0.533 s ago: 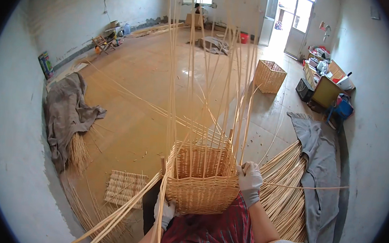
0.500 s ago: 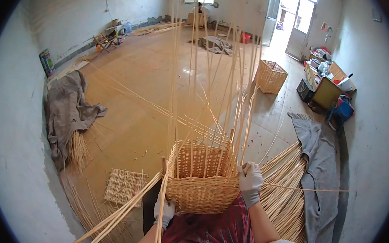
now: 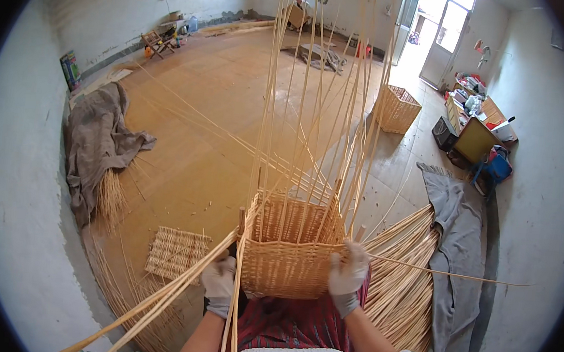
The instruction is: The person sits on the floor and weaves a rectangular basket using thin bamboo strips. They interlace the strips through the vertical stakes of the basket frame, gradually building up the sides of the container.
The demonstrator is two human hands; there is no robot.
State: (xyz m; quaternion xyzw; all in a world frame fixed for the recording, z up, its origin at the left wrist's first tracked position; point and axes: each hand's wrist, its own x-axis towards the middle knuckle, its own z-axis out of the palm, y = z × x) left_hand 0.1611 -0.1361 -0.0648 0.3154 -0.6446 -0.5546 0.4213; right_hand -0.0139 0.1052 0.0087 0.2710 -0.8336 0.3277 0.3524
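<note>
A half-woven wicker basket (image 3: 288, 271) stands at my lap, its open top tilted away and tall upright canes (image 3: 288, 130) rising from its walls. My right hand (image 3: 348, 275), in a pale work glove, is closed at the basket's right near corner, thumb against the front wall. A single thin cane (image 3: 445, 272) runs out to the right from beside it. Left of the basket, my gloved left hand (image 3: 219, 281) has its fingers curled beside a bundle of long canes (image 3: 176, 289) that leaves the left corner. Those canes partly hide its fingertips. Short wooden sticks stand at the basket's corners.
A woven mat piece (image 3: 177, 254) lies on the floor at left. Loose canes lie under grey cloths (image 3: 463, 254) at right and left (image 3: 98, 143). Farther off are a finished-looking basket (image 3: 399, 111), cluttered boxes (image 3: 478, 134) and a seated person (image 3: 298, 13) by the far wall.
My left hand has moved up and left from the basket's lower left corner. My right hand has shifted slightly left and down. The basket has moved up a little, and the upright canes have swayed.
</note>
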